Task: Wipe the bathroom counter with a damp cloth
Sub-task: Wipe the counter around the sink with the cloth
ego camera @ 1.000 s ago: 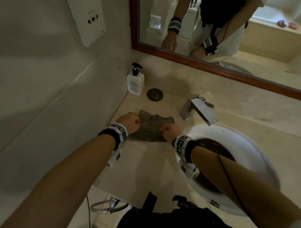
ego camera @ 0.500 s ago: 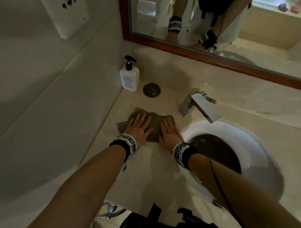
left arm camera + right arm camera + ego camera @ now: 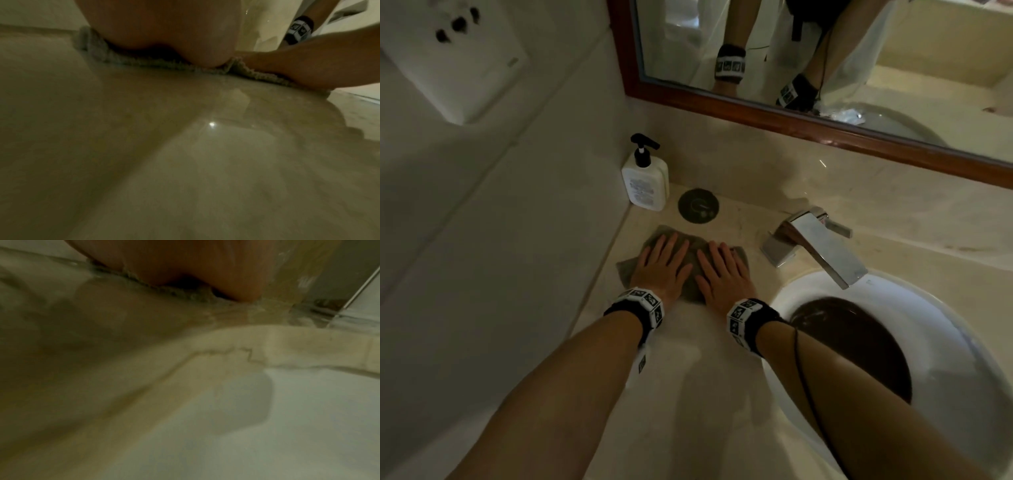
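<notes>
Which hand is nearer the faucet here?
Right. The right hand lies flat on the cloth just left of the faucet; the left hand lies farther left.

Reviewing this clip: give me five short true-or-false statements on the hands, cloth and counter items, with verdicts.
1. Both hands lie flat on the cloth. True: the left hand and right hand press it with straight fingers.
2. The cloth lies inside the sink. False: it is on the counter, left of the sink.
3. The soap bottle stands in the back corner by the wall. True.
4. The right hand grips the faucet. False: it rests on the cloth, apart from the faucet.
5. The soap bottle lies tipped over. False: it stands upright.
</notes>
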Demonstrator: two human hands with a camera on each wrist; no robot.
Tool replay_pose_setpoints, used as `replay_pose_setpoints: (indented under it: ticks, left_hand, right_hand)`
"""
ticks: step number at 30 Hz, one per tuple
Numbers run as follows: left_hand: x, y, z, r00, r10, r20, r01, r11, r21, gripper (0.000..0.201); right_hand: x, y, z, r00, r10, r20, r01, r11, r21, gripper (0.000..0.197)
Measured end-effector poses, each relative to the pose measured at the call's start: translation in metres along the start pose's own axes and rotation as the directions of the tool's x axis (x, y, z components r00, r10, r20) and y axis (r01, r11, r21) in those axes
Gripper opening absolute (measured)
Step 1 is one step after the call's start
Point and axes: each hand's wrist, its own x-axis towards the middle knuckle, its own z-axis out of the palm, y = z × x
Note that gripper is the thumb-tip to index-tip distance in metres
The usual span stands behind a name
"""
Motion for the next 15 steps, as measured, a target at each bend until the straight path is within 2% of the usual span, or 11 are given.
replay_pose_setpoints:
  ticks: [4,9,15]
  left_hand:
    - [0.023,-0.011,-0.007,0.999,0.007,-0.052,-0.007,1.000,0.003,0.074]
    - [0.035,-0.018,-0.011,0.996,0.049,-0.069,-0.047,0.998,0.034,0.068]
    - [0.025,-0.018,-0.013,0.997,0.068,-0.020,-0.066,0.996,0.065,0.060]
  right_hand:
    - [0.027,0.004,-0.004,1.000,0.017,-0.025,-0.017,1.000,-0.007,0.070]
    - [0.038,0.005,-0.005,0.999,0.012,-0.042,-0.012,1.000,-0.015,0.079]
    - [0.028,-0.002,-0.003,0.999,0.031,-0.025,-0.032,0.999,-0.035,0.093]
